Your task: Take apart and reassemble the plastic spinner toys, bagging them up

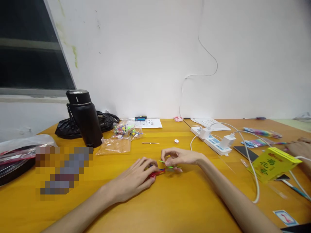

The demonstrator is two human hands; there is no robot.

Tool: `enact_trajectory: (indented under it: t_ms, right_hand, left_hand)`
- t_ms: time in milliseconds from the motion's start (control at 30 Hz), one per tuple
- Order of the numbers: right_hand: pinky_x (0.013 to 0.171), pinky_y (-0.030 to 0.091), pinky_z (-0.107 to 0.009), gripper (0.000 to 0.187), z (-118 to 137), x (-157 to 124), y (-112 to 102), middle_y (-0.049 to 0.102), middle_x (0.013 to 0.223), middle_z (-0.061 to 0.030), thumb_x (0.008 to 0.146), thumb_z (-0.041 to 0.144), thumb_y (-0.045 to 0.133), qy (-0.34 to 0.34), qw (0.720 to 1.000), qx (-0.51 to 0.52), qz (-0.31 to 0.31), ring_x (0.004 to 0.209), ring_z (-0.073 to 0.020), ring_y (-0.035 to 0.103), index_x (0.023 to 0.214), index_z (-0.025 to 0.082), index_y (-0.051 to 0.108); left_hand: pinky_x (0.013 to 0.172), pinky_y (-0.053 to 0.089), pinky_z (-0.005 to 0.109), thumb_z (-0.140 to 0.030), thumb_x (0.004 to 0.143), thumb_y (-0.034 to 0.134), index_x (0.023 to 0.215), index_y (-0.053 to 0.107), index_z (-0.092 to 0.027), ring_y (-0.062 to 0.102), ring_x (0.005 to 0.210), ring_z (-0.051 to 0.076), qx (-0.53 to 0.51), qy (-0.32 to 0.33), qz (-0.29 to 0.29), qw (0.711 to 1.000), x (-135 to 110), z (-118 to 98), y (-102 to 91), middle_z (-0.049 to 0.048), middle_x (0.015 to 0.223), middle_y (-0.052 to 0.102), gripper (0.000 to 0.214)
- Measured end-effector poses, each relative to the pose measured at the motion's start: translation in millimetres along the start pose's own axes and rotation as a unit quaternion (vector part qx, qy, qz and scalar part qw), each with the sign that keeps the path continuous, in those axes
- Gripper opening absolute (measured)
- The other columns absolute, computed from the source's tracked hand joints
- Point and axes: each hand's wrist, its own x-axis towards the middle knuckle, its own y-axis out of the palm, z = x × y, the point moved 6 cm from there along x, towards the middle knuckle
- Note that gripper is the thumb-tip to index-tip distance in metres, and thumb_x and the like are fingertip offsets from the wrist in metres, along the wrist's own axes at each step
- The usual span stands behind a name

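- White, stained wall (145, 64) meets the back edge of a smooth yellow-brown tabletop (170, 210).
- Left hand (134, 176): palm down, forearm slanting in from the near edge, fingers curled over a red piece (157, 173); whether it grips or merely pins it, I cannot tell.
- Right hand (181, 157): wrist bent inward, thumb and finger pinched on a thin green piece (161, 161).
- Both hands sit near each other but apart, the pieces between them, midway between the tabletop's side edges.
- Toward the back edge: crinkled clear bag (115, 146), slim pale rod (146, 143), round white cap (176, 141).
- Near the back left corner: matte black cylindrical bottle (86, 123).
- Toward the right edge: flat-sided yellow box (272, 165).
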Motion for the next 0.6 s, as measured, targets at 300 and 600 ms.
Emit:
enact_trajectory:
  t_ms: [300,600]
  right_hand:
    - [0.049,0.042,-0.017,0.030,8,3,-9,0.051,0.084,0.0017,0.089,0.041,0.074,-0.078,0.990,0.071,-0.097,0.062,-0.0073,0.051,0.097,0.018,0.057]
    - [0.053,0.044,-0.020,0.028,10,13,-13,0.054,0.075,0.0018,0.091,0.043,0.070,-0.129,0.970,0.076,-0.190,0.063,-0.0090,0.052,0.090,0.018,0.058]
  left_hand:
    - [0.102,0.046,0.041,-0.031,0.104,0.042,0.130,0.057,-0.028,0.051,0.116,0.023,0.007,0.020,0.018,1.000,0,-10,2.1,0.0058,0.127,0.058,0.029]
    - [0.101,0.045,0.040,-0.036,0.099,0.053,0.133,0.053,-0.030,0.051,0.117,0.025,-0.029,0.016,0.023,0.999,2,-10,4.0,0.0050,0.128,0.060,0.034]
